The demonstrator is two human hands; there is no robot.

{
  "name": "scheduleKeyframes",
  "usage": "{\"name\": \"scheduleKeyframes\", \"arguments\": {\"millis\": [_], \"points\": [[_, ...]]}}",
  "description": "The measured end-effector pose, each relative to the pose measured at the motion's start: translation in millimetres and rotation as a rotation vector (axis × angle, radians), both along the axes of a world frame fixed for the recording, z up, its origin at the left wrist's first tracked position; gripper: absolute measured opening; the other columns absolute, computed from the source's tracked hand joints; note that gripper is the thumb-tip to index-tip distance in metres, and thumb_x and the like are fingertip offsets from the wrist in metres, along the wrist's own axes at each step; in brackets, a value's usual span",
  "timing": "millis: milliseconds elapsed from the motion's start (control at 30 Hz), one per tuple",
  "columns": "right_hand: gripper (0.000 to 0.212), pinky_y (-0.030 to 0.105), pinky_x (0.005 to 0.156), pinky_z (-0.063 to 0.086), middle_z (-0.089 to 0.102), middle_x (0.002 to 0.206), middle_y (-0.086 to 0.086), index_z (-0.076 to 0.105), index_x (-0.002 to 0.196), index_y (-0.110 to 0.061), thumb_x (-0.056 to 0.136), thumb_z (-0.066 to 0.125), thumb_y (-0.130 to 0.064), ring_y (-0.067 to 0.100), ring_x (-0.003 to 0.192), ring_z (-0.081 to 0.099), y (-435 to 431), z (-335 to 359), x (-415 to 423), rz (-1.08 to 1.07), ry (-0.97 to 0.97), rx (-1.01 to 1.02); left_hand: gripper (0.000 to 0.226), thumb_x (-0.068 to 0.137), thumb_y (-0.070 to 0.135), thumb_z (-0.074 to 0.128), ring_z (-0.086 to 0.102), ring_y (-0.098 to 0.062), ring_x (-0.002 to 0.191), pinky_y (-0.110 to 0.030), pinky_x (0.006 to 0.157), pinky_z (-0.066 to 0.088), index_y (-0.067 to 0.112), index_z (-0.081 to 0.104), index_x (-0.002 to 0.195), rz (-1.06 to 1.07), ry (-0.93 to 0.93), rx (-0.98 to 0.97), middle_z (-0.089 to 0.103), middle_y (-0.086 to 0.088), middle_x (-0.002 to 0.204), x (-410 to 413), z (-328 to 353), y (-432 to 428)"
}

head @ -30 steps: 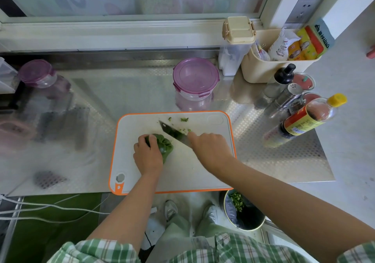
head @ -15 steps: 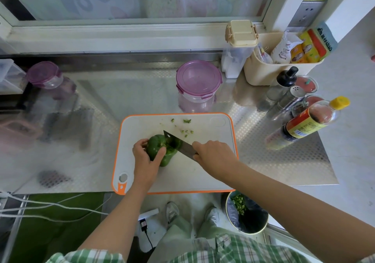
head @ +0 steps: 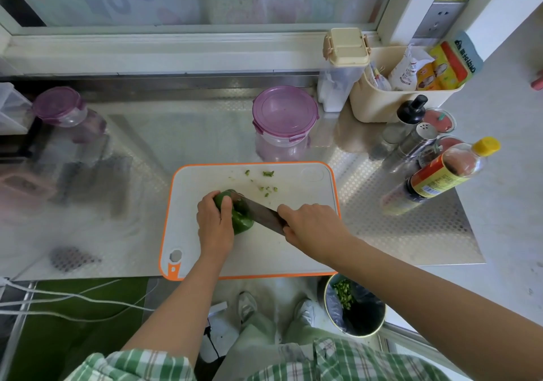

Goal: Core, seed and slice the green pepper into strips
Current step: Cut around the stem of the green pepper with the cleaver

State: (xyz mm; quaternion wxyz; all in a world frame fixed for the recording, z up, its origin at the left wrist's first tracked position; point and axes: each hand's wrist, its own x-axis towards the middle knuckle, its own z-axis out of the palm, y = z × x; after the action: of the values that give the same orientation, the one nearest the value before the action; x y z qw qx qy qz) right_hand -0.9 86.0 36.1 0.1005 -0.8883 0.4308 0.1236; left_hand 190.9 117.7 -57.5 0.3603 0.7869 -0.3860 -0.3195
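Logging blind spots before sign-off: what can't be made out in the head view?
Head view:
- The green pepper: left side hidden under the left hand gripping it.
- The knife: handle hidden inside the right hand; how deep the blade sits in the pepper is unclear.
- The bin: partly covered by the right arm.
- The bottle: label text too small to read.

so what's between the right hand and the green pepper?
Only the knife, its blade running from the right hand to the green pepper, over bare cutting board. The head view shows it.
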Motion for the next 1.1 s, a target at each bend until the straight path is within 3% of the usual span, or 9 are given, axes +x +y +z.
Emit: {"name": "scheduleKeyframes", "arguments": {"millis": [333, 567, 767, 900, 1000, 1100], "points": [[0.012, 0.031, 0.046, 0.016, 0.029, 0.061, -0.001, 0.043, 0.108, -0.014, 0.098, 0.038, -0.019, 0.017, 0.049, 0.026, -1.4, -10.6, 4.5, -0.044, 0.012, 0.038, 0.031, 0.103, 0.038, 0.032, 0.045, -0.028, 0.110, -0.046, 0.095, 0.041, 0.017, 0.048, 0.119, -0.016, -0.129, 0.036, 0.049, -0.008, 0.118, 5.5, -1.3, -17.2], [0.012, 0.032, 0.046, 0.017, 0.030, 0.061, -0.001, 0.042, 0.106, -0.014, 0.099, 0.037, -0.021, 0.020, 0.050, 0.030, -10.4, -9.0, 1.3, -0.073, -0.005, 0.045, 0.035, 0.103, 0.040, 0.030, 0.044, -0.032, 0.105, -0.044, 0.090, 0.039, 0.012, 0.049, 0.113, -0.055, -0.224, 0.082, 0.050, -0.013, 0.111, 0.1, -0.2, -32.0], [0.015, 0.033, 0.048, 0.022, 0.043, 0.072, 0.004, 0.043, 0.108, -0.012, 0.099, 0.038, -0.022, 0.025, 0.060, 0.041, -15.4, -8.0, 7.9, -0.075, -0.019, 0.081, 0.038, 0.103, 0.041, 0.028, 0.044, -0.032, 0.106, -0.041, 0.087, 0.037, 0.011, 0.049, 0.113, -0.073, -0.255, 0.112, 0.050, -0.015, 0.111, 1.7, -0.7, -39.7], [0.012, 0.033, 0.052, 0.025, 0.040, 0.071, 0.003, 0.044, 0.107, -0.012, 0.098, 0.040, -0.019, 0.024, 0.061, 0.040, -17.1, -8.9, 15.8, -0.112, -0.027, 0.132, 0.040, 0.103, 0.041, 0.027, 0.044, -0.033, 0.107, -0.042, 0.087, 0.038, 0.010, 0.049, 0.114, -0.086, -0.306, 0.134, 0.050, -0.016, 0.112, 0.2, -1.7, -42.7], [0.004, 0.030, 0.047, 0.019, 0.030, 0.065, 0.000, 0.036, 0.098, -0.016, 0.096, 0.040, -0.016, 0.019, 0.054, 0.031, -15.9, -7.0, 20.8, -0.137, -0.028, 0.152, 0.041, 0.103, 0.040, 0.026, 0.045, -0.034, 0.106, -0.042, 0.086, 0.038, 0.008, 0.049, 0.113, -0.074, -0.338, 0.146, 0.051, -0.017, 0.112, -1.6, -2.0, -45.4], [0.010, 0.029, 0.046, 0.017, 0.030, 0.064, -0.001, 0.031, 0.094, -0.017, 0.096, 0.040, -0.013, 0.014, 0.052, 0.028, -14.9, -9.3, 23.9, -0.165, -0.036, 0.161, 0.041, 0.104, 0.040, 0.025, 0.045, -0.035, 0.106, -0.043, 0.084, 0.040, 0.008, 0.049, 0.114, -0.064, -0.370, 0.166, 0.051, -0.018, 0.113, -3.5, -2.9, -49.2]]}}
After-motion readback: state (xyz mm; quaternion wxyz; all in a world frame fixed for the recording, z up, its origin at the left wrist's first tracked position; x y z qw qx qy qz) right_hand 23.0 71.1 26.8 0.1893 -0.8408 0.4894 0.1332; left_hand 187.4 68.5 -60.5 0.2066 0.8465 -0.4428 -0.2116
